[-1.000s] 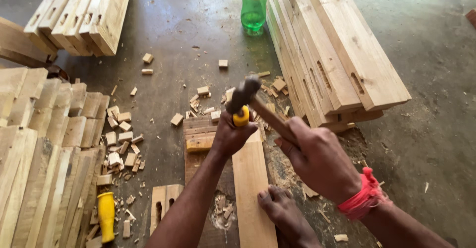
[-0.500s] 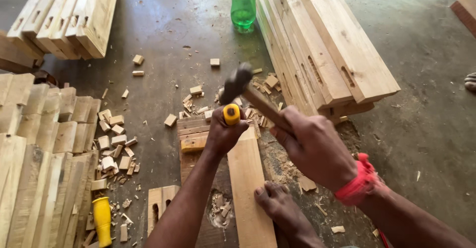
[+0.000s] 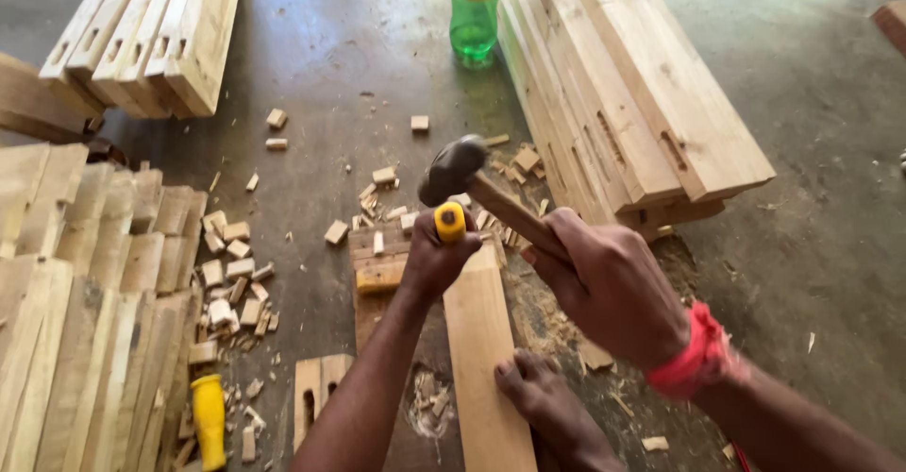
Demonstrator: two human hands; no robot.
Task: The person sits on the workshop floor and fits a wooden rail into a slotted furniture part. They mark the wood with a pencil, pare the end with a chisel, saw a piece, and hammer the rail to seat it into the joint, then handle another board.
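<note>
**Hammer poised over a chisel on a plank**

At far left, stacked wooden pieces (image 3: 85,321) lie on the concrete floor (image 3: 812,245), with a spare yellow handle (image 3: 209,420) and scattered offcuts (image 3: 231,274) beside them. The left hand (image 3: 436,262) has its fingers wrapped tight round a yellow-topped chisel (image 3: 449,221), upright on the pale plank (image 3: 483,359). A bare foot (image 3: 547,406) rests on that plank. The right hand (image 3: 613,288), fingers closed on the wooden shaft, holds the hammer (image 3: 453,170) with its head just above the chisel. Behind stand a green bottle (image 3: 473,19) and long timbers (image 3: 642,104).
</note>
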